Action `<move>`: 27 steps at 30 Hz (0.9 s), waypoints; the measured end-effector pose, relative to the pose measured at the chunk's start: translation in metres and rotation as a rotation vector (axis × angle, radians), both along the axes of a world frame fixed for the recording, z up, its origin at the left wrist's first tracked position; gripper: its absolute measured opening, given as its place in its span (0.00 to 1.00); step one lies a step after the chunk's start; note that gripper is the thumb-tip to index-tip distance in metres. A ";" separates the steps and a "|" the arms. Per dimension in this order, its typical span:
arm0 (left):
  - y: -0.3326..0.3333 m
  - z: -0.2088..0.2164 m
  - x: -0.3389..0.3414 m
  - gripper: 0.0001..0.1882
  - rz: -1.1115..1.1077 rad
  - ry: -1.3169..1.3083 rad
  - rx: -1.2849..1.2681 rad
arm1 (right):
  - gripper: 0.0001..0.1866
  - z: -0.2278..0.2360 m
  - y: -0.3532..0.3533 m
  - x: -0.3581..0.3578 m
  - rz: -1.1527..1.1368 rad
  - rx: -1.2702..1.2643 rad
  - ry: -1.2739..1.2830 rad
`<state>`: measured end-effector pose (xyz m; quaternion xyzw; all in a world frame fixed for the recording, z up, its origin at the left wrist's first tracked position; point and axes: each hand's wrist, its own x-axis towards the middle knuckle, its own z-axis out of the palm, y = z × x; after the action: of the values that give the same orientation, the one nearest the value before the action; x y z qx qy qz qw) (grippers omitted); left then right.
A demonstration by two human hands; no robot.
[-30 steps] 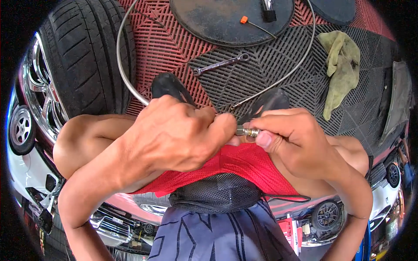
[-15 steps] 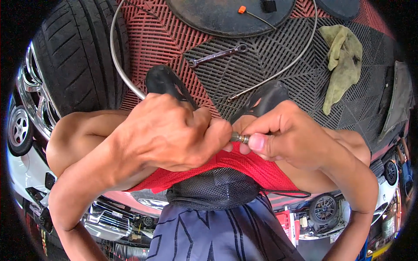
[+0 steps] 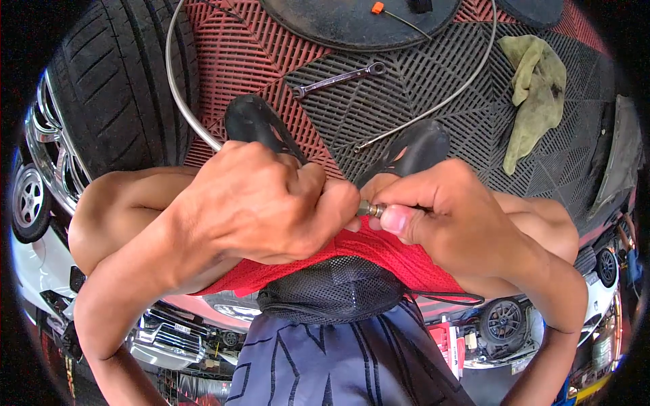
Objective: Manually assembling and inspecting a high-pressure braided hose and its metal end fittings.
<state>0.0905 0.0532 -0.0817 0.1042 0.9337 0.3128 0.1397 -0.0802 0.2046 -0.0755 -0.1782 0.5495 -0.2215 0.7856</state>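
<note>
My left hand (image 3: 261,203) is closed in a fist around the end of a silvery hose (image 3: 191,122), which curves up from behind the knuckles and leaves the view at the top. A small metal hose fitting (image 3: 369,209) pokes out between my two hands. Thumb and forefinger of my right hand (image 3: 433,213) pinch the far side of this fitting. Most of what lies inside the left fist is hidden. On the floor beyond my right shoe, a thin silvery hose end (image 3: 379,141) lies with a metal tip.
A combination wrench (image 3: 338,80) lies on the red and black grid floor. Beyond it is a dark round pad (image 3: 325,30) bearing an orange-tipped thin rod (image 3: 406,24). A greenish rag (image 3: 538,95) lies at right. A large tire (image 3: 125,81) stands at left.
Both hands stay at the fitting with nearly the same grip; the right thumb has shifted slightly to the left. The floor things sit a little higher in the view.
</note>
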 end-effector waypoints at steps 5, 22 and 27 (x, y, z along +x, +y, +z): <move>0.004 0.001 -0.001 0.11 0.042 0.016 0.024 | 0.08 -0.001 0.003 0.004 0.013 -0.286 0.238; 0.000 0.007 0.000 0.13 -0.019 -0.051 -0.013 | 0.12 -0.002 0.015 0.017 0.041 -0.723 0.541; 0.000 0.009 -0.004 0.10 0.006 -0.195 -0.001 | 0.07 -0.001 0.009 0.013 0.069 -0.729 0.589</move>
<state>0.0864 0.0530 -0.0723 0.0703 0.9162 0.3213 0.2289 -0.0668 0.2135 -0.0764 -0.5158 0.6293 -0.3139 0.4894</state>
